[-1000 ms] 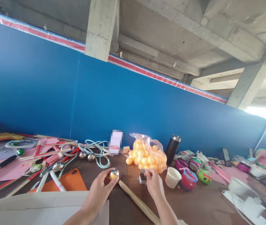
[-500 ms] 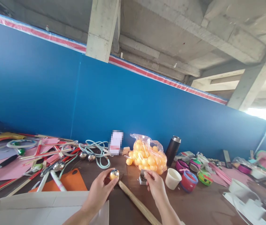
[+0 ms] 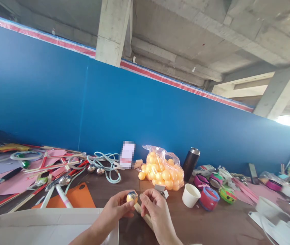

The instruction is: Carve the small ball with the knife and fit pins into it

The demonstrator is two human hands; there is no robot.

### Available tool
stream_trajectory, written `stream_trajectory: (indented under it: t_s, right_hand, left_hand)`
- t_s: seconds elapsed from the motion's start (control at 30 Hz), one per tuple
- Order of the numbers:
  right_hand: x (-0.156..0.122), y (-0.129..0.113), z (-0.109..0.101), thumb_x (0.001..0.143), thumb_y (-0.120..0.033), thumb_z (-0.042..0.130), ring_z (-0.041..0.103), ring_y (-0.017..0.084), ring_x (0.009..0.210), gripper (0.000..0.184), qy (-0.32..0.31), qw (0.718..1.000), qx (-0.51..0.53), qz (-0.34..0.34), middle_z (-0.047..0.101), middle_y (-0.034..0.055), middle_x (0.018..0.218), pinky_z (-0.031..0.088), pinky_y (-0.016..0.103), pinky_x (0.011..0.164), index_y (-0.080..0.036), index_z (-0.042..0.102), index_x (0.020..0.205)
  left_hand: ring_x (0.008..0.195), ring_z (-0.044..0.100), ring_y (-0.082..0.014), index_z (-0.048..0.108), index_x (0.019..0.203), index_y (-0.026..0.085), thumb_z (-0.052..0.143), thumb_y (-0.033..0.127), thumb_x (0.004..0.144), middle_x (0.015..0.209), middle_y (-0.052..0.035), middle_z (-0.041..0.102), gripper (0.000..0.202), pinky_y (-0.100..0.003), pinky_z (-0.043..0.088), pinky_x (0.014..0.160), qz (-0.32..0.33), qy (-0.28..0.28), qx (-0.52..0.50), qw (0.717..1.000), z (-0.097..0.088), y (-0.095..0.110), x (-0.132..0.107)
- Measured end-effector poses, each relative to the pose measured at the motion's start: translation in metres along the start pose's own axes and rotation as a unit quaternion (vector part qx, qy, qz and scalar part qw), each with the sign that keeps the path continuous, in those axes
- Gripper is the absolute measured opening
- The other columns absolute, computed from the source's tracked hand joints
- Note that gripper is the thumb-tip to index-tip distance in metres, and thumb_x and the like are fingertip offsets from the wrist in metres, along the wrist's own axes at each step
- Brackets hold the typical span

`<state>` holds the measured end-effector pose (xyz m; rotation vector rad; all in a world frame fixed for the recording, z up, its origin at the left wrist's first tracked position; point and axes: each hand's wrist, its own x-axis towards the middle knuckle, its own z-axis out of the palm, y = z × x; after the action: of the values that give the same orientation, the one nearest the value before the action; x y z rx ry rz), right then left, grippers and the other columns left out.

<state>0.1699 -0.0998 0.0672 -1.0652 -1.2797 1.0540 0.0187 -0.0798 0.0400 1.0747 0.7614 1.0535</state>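
Observation:
My left hand (image 3: 116, 206) holds a shiny ball (image 3: 132, 196), silvery on top and golden below, between thumb and fingers. Close beside it on the right, my right hand (image 3: 155, 207) is closed in a pinch by the ball; whatever is between its fingertips is too small to make out. Under the hands a wooden stick (image 3: 148, 220) lies on the brown table, partly covered by the right hand. Just behind the right hand sits a small open box (image 3: 161, 190) with dark bits in it, half hidden.
Behind the hands is a clear bag of orange balls (image 3: 164, 172), with a black bottle (image 3: 191, 164) and a white cup (image 3: 191, 195) to its right. A white cardboard box (image 3: 50, 224) fills the front left. Cords with silver balls (image 3: 100, 170) lie at the back.
My right hand has moved left from the small box to beside the ball. My left hand, still holding the ball, has shifted slightly right and down.

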Motion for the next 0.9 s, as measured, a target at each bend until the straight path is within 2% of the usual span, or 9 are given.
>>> stream_trajectory:
  t_s: [0.17, 0.33, 0.43, 0.57, 0.9]
  right_hand:
    - [-0.001, 0.001, 0.003, 0.071, -0.038, 0.067, 0.043, 0.005, 0.044, 0.027, 0.007, 0.997, 0.066, 0.036, 0.049, -0.0065, 0.052, 0.035, 0.016, 0.042, -0.017, 0.051, 0.067]
    - [-0.002, 0.004, 0.002, 0.068, -0.033, 0.071, 0.041, 0.003, 0.045, 0.027, -0.008, 0.984, 0.162, 0.077, 0.05, -0.0067, 0.056, 0.032, 0.015, 0.044, -0.016, 0.05, 0.067]
    - [-0.002, 0.007, 0.001, 0.068, -0.031, 0.072, 0.041, 0.002, 0.045, 0.026, -0.025, 0.975, 0.207, 0.081, 0.049, -0.007, 0.057, 0.031, 0.014, 0.044, -0.017, 0.05, 0.067]
    - [-0.002, 0.011, 0.001, 0.072, -0.031, 0.068, 0.04, 0.003, 0.041, 0.024, -0.045, 0.976, 0.201, 0.07, 0.05, -0.0066, 0.051, 0.027, 0.015, 0.041, -0.017, 0.049, 0.067]
    - [-0.002, 0.008, 0.003, 0.074, -0.034, 0.067, 0.045, 0.002, 0.044, 0.023, -0.061, 0.977, 0.171, 0.108, 0.056, -0.001, 0.058, 0.035, 0.013, 0.042, -0.012, 0.06, 0.071]
  left_hand:
    - [0.075, 0.059, -0.0134, 0.063, 0.101, 0.018, 0.068, 0.039, 0.065, 0.093, -0.0055, 0.065, 0.042, -0.027, 0.049, 0.072, -0.02, -0.028, -0.028, 0.999, -0.001, 0.005, -0.003]
    - [0.075, 0.058, -0.0127, 0.064, 0.099, 0.016, 0.066, 0.034, 0.069, 0.088, -0.0056, 0.064, 0.035, -0.025, 0.048, 0.071, -0.02, -0.054, -0.05, 0.997, -0.003, 0.006, -0.003]
    - [0.074, 0.059, -0.0123, 0.061, 0.104, 0.018, 0.066, 0.035, 0.069, 0.093, -0.0062, 0.063, 0.039, -0.025, 0.048, 0.069, -0.025, -0.047, -0.071, 0.996, -0.002, 0.007, -0.004]
    - [0.072, 0.061, -0.013, 0.055, 0.113, 0.021, 0.067, 0.035, 0.068, 0.095, -0.0063, 0.063, 0.049, -0.027, 0.049, 0.066, -0.03, -0.02, -0.088, 0.995, -0.001, 0.01, -0.005]
    - [0.083, 0.062, -0.0175, 0.058, 0.108, 0.017, 0.069, 0.037, 0.065, 0.092, -0.0073, 0.066, 0.048, -0.033, 0.046, 0.08, -0.016, -0.034, -0.093, 0.995, 0.003, 0.01, -0.006]
